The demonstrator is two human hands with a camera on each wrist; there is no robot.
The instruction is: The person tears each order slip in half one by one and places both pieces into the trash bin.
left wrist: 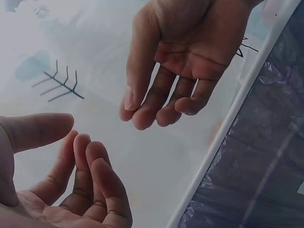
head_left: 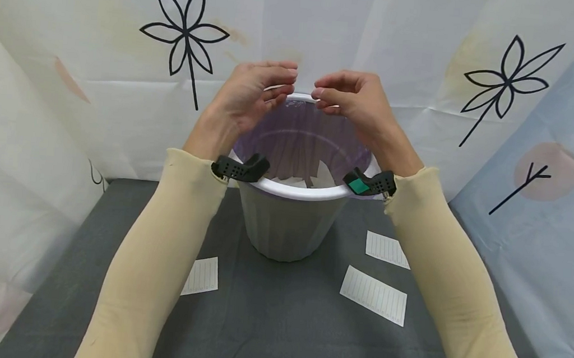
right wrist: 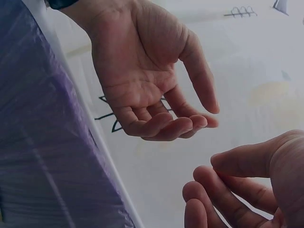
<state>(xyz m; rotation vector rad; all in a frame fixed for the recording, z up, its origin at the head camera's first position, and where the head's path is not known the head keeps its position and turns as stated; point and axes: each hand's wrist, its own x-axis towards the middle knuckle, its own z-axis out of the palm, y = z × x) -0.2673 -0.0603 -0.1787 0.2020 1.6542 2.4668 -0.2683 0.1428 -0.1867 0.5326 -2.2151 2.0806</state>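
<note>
Both hands hang above the far part of a white waste bin (head_left: 285,224) with a purple plastic liner (head_left: 296,129). My left hand (head_left: 248,94) has its fingers loosely bent, with nothing between them. Facing it across a small gap, my right hand (head_left: 359,100) also has relaxed, curved fingers and holds nothing. In the left wrist view, the right hand's palm (left wrist: 190,52) shows, and the fingertips of the two hands are apart. White paper pieces (head_left: 324,176) lie inside the bin, partly hidden by its rim.
Two lined paper slips, one nearer (head_left: 374,295) and one farther (head_left: 386,248), lie right of the bin on the dark grey tabletop (head_left: 265,323). Another slip (head_left: 202,276) lies left, partly covered by the left sleeve (head_left: 141,263). Patterned cloth (head_left: 329,30) hangs behind the bin.
</note>
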